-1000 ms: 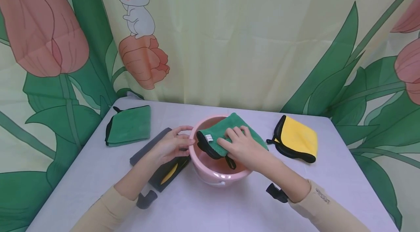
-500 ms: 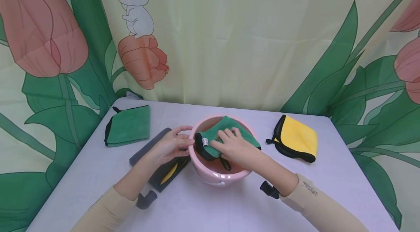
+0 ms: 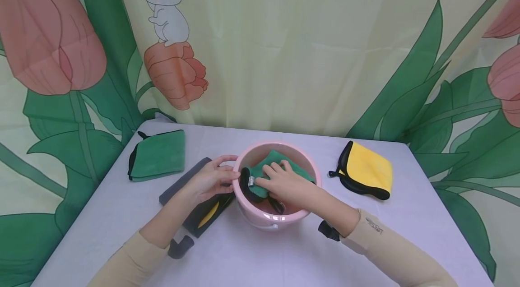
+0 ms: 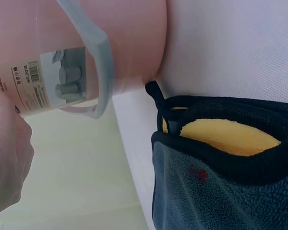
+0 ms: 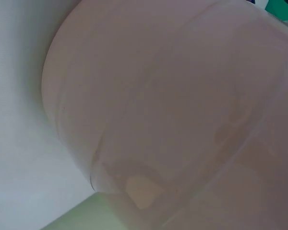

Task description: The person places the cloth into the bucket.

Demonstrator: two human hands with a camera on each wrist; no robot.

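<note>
Pale tabletop (image 3: 243,257): right fingers (image 3: 269,171) hold fuzzy cloth (image 3: 274,157) inside glossy round bucket (image 3: 256,215).

A bucket (image 3: 264,221) is standing mid-table (image 3: 284,260), with one cloth (image 3: 257,172) lying inside beneath a person's right hand (image 3: 286,184). The left hand (image 3: 212,180) is holding the bucket's left rim. A second cloth (image 3: 199,217) is lying just left of the bucket, partly under the left forearm; a third cloth (image 3: 158,156) is resting farther left, near the back edge. A fourth cloth (image 3: 365,172) is lying to the right. A curtain (image 3: 276,52) is hanging behind.
</note>
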